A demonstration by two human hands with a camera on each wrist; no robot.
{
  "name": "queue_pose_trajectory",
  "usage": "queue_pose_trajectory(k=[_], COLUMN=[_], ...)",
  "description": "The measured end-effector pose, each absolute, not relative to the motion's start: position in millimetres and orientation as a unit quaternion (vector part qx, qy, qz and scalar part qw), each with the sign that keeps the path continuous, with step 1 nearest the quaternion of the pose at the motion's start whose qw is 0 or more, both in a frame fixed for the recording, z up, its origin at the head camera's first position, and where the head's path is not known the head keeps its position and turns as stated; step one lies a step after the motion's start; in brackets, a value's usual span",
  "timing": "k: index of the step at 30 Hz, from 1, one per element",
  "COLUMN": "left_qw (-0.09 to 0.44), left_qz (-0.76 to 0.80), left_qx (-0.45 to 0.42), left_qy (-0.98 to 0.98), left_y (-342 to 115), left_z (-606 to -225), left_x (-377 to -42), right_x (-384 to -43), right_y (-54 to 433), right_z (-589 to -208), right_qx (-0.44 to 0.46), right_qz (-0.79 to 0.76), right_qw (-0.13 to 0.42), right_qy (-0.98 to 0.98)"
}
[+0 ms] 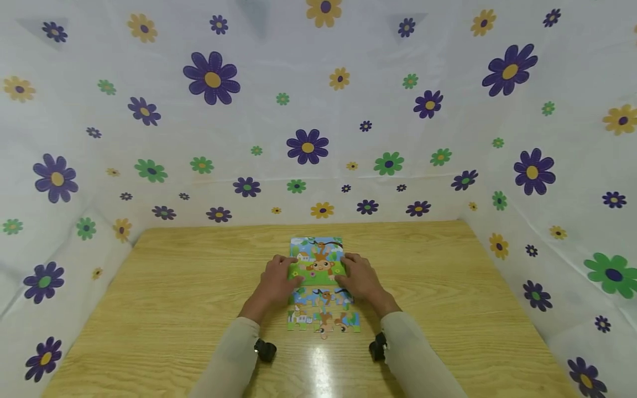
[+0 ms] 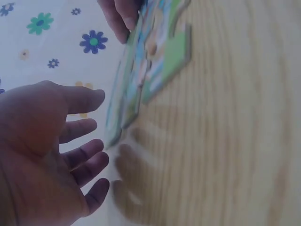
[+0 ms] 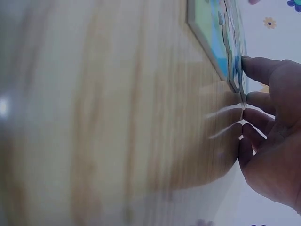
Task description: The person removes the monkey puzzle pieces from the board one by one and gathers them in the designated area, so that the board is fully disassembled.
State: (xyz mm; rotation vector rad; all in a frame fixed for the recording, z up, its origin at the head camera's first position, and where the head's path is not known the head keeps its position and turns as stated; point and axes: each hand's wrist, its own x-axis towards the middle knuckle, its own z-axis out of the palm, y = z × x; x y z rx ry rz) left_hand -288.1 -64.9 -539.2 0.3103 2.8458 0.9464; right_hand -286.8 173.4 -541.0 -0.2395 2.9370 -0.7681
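Observation:
A monkey picture card (image 1: pixel 318 271) lies flat on the table. My left hand (image 1: pixel 280 279) is at its left edge, and my right hand (image 1: pixel 362 279) is at its right edge, thumbs toward the near corners. In the left wrist view the left hand (image 2: pixel 44 146) has its fingers spread and slightly bent, gripping nothing. The right hand (image 3: pixel 277 127) shows loosely bent fingers with tips low by the tabletop. Nearer to me lie jigsaw pieces: an upper row (image 1: pixel 313 297) just below the card, and a lower row with a house piece (image 1: pixel 298 318) and monkey-face pieces (image 1: pixel 350 320), a gap between them.
The wooden table (image 1: pixel 174 309) extends to both sides of the puzzle. A white sheet with printed flowers (image 1: pixel 269 116) encloses its back and sides. Small black wrist cameras (image 1: pixel 266 350) sit at both sleeves.

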Motion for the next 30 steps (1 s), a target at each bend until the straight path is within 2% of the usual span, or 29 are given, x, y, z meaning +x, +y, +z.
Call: queue_pose_trajectory(k=[9, 18, 30], left_qw=[0.066, 0.065, 0.069], left_qz=[0.268, 0.272, 0.267], left_qx=[0.107, 0.101, 0.088], left_qy=[0.955, 0.955, 0.957], left_y=[-67.0, -65.8, -62.5], left_z=[-545.4, -544.7, -539.3], left_x=[-295.5, -298.0, -299.7], right_x=[-286.4, -285.4, -278.5], right_y=[171.7, 165.8, 158.1], right_z=[-541.8, -540.2, -539.5], right_qx=[-0.080, -0.118, -0.156], right_qz=[-0.256, -0.237, -0.160], right_qw=[0.039, -0.010, 0.001], right_qy=[0.962, 0.964, 0.975])
